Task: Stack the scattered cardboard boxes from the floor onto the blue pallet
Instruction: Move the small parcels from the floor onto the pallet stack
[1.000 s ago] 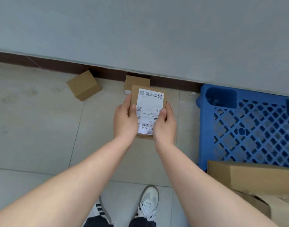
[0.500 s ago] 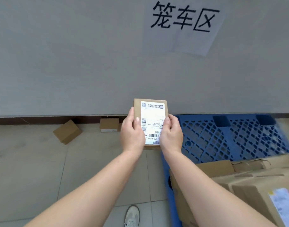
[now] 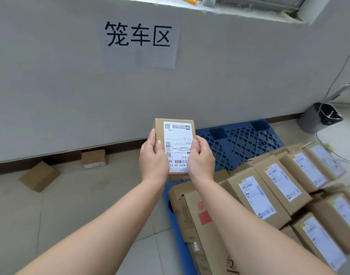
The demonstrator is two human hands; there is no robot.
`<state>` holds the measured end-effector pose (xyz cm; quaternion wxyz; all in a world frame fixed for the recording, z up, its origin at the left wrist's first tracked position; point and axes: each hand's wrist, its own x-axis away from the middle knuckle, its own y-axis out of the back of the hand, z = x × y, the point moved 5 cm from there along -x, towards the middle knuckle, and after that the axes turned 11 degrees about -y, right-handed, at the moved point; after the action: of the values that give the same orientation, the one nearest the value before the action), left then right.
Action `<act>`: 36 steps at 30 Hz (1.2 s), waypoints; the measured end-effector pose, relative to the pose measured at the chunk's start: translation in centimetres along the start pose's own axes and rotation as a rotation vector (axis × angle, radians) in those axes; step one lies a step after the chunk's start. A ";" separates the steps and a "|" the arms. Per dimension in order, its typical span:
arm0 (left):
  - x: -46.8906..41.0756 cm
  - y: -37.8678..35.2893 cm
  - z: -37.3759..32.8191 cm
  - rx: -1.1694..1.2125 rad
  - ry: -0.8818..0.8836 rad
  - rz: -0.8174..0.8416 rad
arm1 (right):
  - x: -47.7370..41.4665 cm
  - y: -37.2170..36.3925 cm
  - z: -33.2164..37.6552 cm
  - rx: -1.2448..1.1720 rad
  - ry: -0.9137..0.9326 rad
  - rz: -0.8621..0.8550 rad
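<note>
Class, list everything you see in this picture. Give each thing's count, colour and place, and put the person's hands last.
held cardboard box: one, brown with a white shipping label, lifted in front of the wall
loose cardboard boxes: two, brown, on the floor by the wall at left, the second nearer the middle
stacked cardboard boxes: several, brown with white labels, on the pallet at right
blue pallet: one, blue, on the floor against the wall
paper sign: one, white with black characters, on the grey wall
bin: one, grey with a black liner, far right by the wall
left hand: one, grips the held box's left edge
right hand: one, grips its right edge
</note>
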<state>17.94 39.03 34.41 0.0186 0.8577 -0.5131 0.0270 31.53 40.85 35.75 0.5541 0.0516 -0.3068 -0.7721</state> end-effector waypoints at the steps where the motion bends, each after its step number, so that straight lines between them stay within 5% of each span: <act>1: 1.0 -1.1 0.1 0.010 0.012 0.006 | -0.3 1.2 -0.8 0.012 -0.001 -0.006; 16: 14.4 -16.5 4.4 0.070 0.157 0.125 | -3.3 17.9 -12.7 0.046 -0.088 -0.039; 36: 19.6 -9.9 15.6 -0.016 0.333 -0.188 | -0.4 9.3 -23.3 0.408 -0.005 0.214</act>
<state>36.40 25.53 20.10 0.1127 0.8854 -0.4206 0.1628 49.18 29.64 21.80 0.6102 0.1280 -0.4617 -0.6309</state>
